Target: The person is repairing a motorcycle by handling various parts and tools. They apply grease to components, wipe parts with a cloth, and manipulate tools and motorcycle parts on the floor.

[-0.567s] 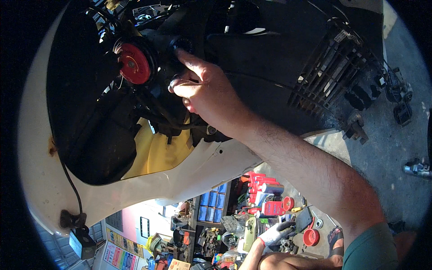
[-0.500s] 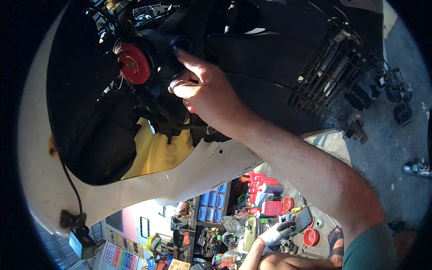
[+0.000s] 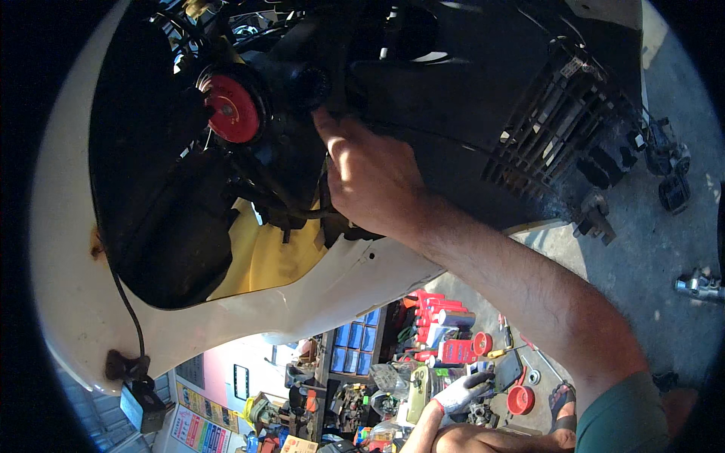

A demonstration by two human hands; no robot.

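Observation:
My right hand (image 3: 370, 162), bare, reaches in from the lower right among dark parts inside a white body panel (image 3: 340, 275). Its index finger is stretched out, the tip at the lower edge of a round black ribbed part (image 3: 310, 84); the other fingers are folded in shadow and seem to hold nothing. Left of it sits a red round disc (image 3: 232, 111) in a black rim, perhaps a horn. Black hoses or cables (image 3: 283, 204) run below. My left hand (image 3: 462, 392), in a white and grey glove, lies by my knee with fingers extended and nothing visibly held.
A black slatted grille (image 3: 540, 128) stands at the right, with dark metal parts (image 3: 672, 162) on the concrete floor beyond. Lower down are red bottles (image 3: 442, 317), red round dishes (image 3: 520, 399), blue drawers (image 3: 355, 343) and cluttered tools. A small box (image 3: 143, 408) hangs lower left.
My right hand has drawn slightly down and right; the index finger has slid off the round part's side to its lower edge, and the thumb is now out of sight. The left hand stays put.

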